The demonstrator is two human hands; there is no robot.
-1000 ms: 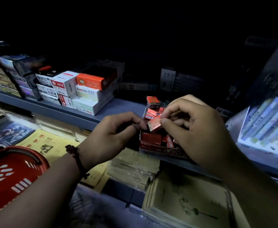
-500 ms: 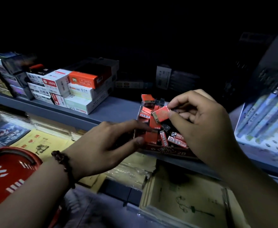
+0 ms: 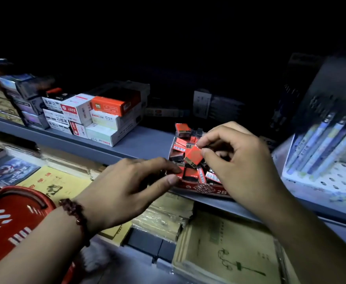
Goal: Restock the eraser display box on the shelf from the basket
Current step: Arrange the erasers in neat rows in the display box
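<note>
Eraser [image 3: 193, 155] poised over display box [image 3: 205, 188], centre frame.
My right hand [image 3: 244, 160] pinches it and my left hand [image 3: 127, 187] clamps the box corner. Next, I judge, it needs lowering into a gap.

The left hand [image 3: 127, 193] has a bracelet [image 3: 75, 218] at the wrist, a single strand of small, uneven, dark red beads with a slight gloss. The right hand [image 3: 244, 160] and both forearms are bare. The fingernails are short.

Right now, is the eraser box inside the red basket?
No, the eraser box sits on the grey shelf, apart from the red basket.
</note>
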